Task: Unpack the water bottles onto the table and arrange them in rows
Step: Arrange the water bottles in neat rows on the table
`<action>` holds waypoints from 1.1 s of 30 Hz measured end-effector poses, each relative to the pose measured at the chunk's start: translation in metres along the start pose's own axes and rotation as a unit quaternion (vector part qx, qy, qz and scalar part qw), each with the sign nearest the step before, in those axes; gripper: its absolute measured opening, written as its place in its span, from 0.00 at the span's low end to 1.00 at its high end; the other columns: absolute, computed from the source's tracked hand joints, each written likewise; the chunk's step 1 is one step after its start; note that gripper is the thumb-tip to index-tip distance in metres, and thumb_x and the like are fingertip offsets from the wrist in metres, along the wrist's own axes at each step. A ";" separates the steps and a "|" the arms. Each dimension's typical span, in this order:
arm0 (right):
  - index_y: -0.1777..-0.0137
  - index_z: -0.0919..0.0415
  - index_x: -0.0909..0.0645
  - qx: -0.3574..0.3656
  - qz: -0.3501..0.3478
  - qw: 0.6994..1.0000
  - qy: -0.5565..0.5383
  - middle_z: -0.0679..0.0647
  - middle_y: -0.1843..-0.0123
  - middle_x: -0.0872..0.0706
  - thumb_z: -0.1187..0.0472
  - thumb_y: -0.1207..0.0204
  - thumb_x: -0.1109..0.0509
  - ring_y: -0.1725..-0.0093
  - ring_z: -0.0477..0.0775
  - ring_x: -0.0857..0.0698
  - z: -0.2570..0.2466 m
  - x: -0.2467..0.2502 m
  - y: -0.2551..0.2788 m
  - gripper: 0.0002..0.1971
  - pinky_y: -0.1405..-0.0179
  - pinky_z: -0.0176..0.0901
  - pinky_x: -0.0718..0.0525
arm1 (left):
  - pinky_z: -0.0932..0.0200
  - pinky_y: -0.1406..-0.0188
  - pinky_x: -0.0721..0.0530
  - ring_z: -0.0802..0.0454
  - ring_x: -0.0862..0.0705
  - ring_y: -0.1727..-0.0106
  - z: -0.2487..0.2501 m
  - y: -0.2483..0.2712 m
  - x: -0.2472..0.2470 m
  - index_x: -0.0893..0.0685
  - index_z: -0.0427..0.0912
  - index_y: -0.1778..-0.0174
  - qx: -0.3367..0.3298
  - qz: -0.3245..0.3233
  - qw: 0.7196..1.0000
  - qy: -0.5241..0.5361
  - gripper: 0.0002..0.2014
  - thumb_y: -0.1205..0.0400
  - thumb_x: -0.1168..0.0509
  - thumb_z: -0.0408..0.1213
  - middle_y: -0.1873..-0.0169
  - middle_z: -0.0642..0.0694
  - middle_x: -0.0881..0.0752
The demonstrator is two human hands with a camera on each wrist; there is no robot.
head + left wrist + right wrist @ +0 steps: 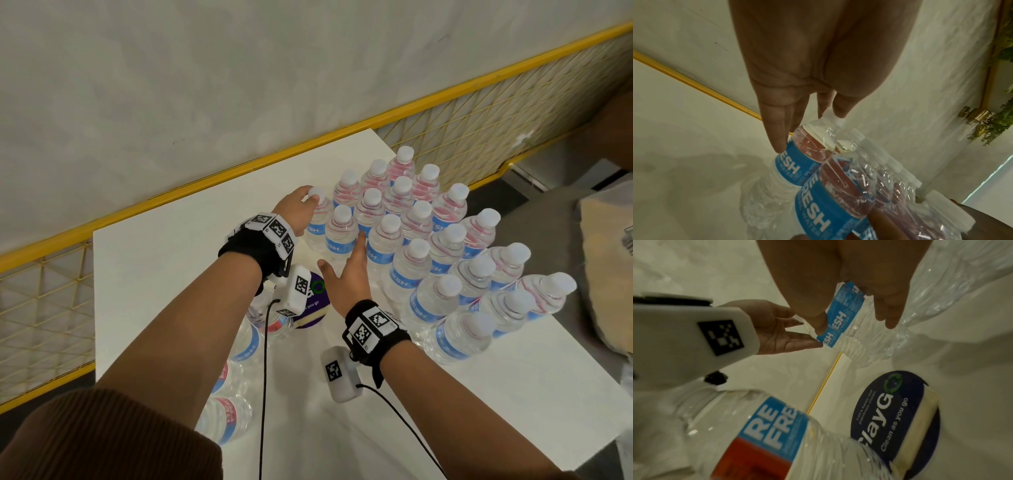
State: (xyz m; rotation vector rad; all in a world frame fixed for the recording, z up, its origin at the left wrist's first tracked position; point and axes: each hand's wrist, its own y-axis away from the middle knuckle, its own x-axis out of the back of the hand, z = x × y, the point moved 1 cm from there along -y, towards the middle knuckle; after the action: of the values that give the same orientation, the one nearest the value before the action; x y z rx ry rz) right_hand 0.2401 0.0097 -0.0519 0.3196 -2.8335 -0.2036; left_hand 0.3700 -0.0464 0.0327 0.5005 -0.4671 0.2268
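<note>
Left hand [297, 209] is pinching the cap of the end bottle [317, 219] at eleven o'clock on the counter [164, 260], seating it in line. Right hand [349, 274], fingers spread flat, is bracing the neighbouring rows [428, 240]. Right wrist view is revealing a round sticker [894, 418] and bottles lying unpacked [766, 434].

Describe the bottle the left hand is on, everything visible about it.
The bottle is clear ribbed plastic with a white screw cap and a red-and-blue label reading "FRESH" in part. It stands upright on the white table at the left end of the bottle rows, close beside its neighbour. The left hand holds it at the top, thumb at the cap, fingertips reaching the label.
</note>
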 end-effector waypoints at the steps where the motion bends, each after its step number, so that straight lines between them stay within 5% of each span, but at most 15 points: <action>1: 0.17 0.53 0.62 0.005 0.005 1.000 -0.015 0.47 0.15 0.55 0.59 0.22 0.31 0.16 0.50 0.50 0.000 -0.001 0.004 0.45 0.17 0.47 0.47 | 0.42 0.30 0.23 0.40 0.25 0.28 0.000 0.000 0.000 0.32 0.49 0.23 -0.001 0.010 1.000 0.001 0.21 0.13 0.47 0.47 0.26 0.42 0.27; 9: 0.17 0.50 0.60 0.019 -0.024 0.999 -0.022 0.43 0.15 0.51 0.61 0.24 0.29 0.17 0.51 0.46 0.011 -0.001 0.012 0.46 0.18 0.55 0.42 | 0.43 0.27 0.25 0.38 0.25 0.28 0.004 0.002 0.000 0.29 0.39 0.26 0.014 0.007 1.000 0.018 0.22 0.13 0.49 0.46 0.28 0.36 0.25; 16: 0.17 0.47 0.61 -0.005 -0.065 0.998 0.000 0.43 0.15 0.50 0.58 0.24 0.29 0.17 0.51 0.45 0.025 0.005 0.018 0.47 0.19 0.59 0.39 | 0.44 0.36 0.18 0.35 0.21 0.31 0.004 0.004 0.002 0.28 0.35 0.28 0.039 0.030 0.998 0.045 0.23 0.12 0.49 0.46 0.31 0.32 0.23; 24: 0.16 0.54 0.59 -0.003 -0.089 0.995 0.052 0.49 0.14 0.53 0.61 0.23 0.31 0.16 0.47 0.51 0.024 0.006 0.017 0.45 0.21 0.37 0.50 | 0.47 0.39 0.20 0.37 0.24 0.28 0.010 0.013 -0.001 0.31 0.37 0.24 0.054 -0.002 0.995 0.083 0.25 0.12 0.50 0.49 0.27 0.35 0.26; 33: 0.16 0.56 0.55 -0.003 -0.108 0.992 0.072 0.50 0.15 0.50 0.62 0.23 0.30 0.16 0.48 0.49 0.021 0.013 0.021 0.43 0.24 0.34 0.50 | 0.46 0.35 0.24 0.39 0.29 0.24 0.013 0.024 0.000 0.35 0.40 0.22 0.042 -0.020 0.998 0.032 0.25 0.12 0.52 0.50 0.23 0.39 0.31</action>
State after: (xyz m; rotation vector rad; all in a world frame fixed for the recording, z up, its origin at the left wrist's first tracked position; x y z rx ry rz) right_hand 0.2174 0.0287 -0.0652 0.6141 -2.6535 -0.2228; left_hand 0.3576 -0.0325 0.0529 0.5835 -0.3851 0.2240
